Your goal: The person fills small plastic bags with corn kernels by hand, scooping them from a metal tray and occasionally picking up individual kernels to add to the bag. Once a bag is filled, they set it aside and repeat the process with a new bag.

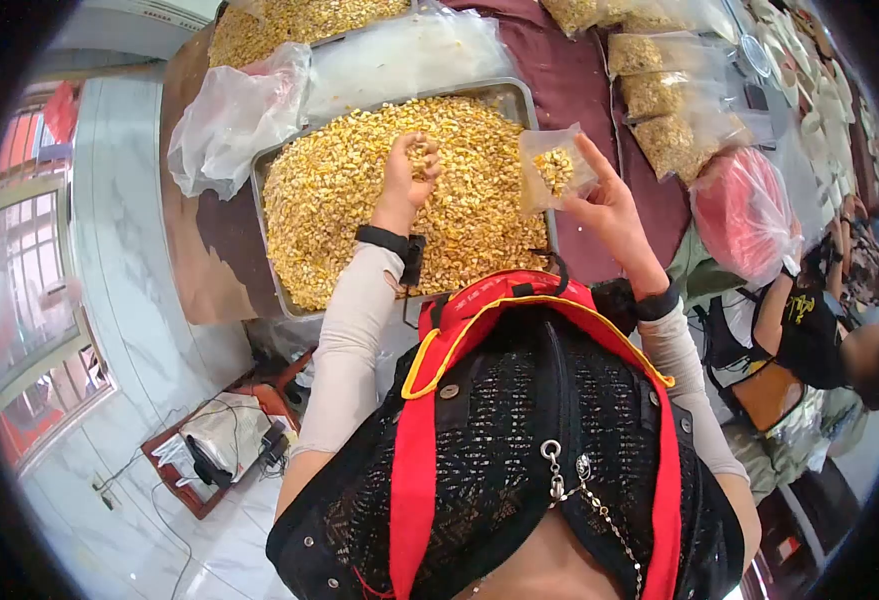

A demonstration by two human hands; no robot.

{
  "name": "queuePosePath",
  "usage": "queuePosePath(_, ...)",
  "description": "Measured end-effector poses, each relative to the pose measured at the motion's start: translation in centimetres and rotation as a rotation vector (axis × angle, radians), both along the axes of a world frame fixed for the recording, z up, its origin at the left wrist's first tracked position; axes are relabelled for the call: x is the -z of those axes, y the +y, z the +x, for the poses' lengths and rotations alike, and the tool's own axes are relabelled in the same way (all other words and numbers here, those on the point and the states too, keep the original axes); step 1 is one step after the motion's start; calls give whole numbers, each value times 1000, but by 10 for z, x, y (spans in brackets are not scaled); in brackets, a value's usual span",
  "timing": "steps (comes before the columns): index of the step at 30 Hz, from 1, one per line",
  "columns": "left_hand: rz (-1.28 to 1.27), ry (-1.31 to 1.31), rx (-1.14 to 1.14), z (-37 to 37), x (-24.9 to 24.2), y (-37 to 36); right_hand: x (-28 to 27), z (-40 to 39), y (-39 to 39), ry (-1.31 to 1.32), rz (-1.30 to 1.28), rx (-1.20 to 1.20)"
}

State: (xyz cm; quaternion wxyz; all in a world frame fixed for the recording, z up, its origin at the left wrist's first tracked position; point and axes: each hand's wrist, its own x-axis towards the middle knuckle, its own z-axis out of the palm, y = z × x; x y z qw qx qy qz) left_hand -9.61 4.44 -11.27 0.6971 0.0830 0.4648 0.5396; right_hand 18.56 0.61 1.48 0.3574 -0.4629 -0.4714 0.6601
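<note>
A metal tray (525,100) holds a wide heap of dried corn kernels (339,200). Above the heap is my left hand (407,182), its fingers curled round what look like some kernels. At the tray's right edge my right hand (607,205) grips a small clear plastic bag (531,190) between thumb and fingers. Some kernels show inside that bag. The bag's opening cannot be made out clearly.
Crumpled clear plastic (234,125) lies at the tray's left corner. Another corn-filled tray (289,20) is behind. Filled bags (659,95) line the right, near a pink bundle in plastic (744,215). A co-worker (809,335) is at far right.
</note>
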Motion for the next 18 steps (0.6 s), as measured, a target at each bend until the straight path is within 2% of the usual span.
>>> queuePosePath(1, -18, -533, -70, -7, 0, -2, 0, -3, 0, 1, 3, -10)
queuePosePath(2, -9, -709, -109, -8, 2, -6, -1, -7, 0, -7, 26, -21)
queuePosePath(5, -72, -673, -217, 9, -39, -8, 1, -12, -1, -75, 55, -63)
queuePosePath(8, 2, -707, -195, 20, -67, -10, 2, -19, -4, -141, 74, -110)
queuePosePath(11, 40, -748, -193, 23, -78, -9, 0, -26, -7, -190, 114, -139)
queuePosePath(14, 191, -782, -118, 28, -88, -8, -3, -30, -10, -160, 59, -158)
queuePosePath(16, 269, -685, -67, 35, -105, -6, -1, -31, -11, -167, 71, -196)
queuePosePath(18, 243, -588, -83, 47, -128, -7, -8, -34, -13, -186, 98, -196)
